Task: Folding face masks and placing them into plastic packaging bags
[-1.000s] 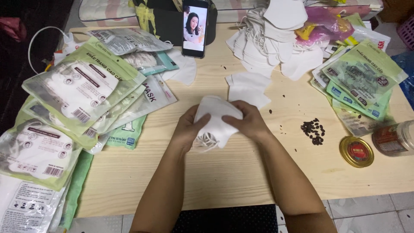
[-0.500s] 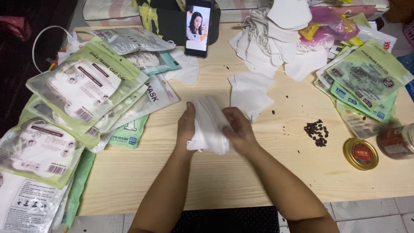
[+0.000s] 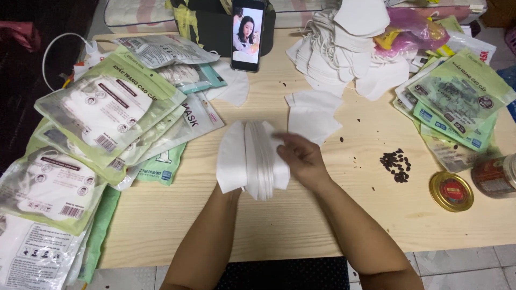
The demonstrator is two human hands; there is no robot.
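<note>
As both hands clamp it | mask stack [image 3: 252, 159] upright between left grip [image 3: 228, 185], right grip [image 3: 301, 159]

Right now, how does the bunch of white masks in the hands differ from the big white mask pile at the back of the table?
The held mask stack is small, neatly aligned, pressed between the left hand and right hand. The back mask pile is much larger, loose and jumbled, with ear loops showing, and nobody touches it. Both are plain white folded masks on the wooden table.
</note>
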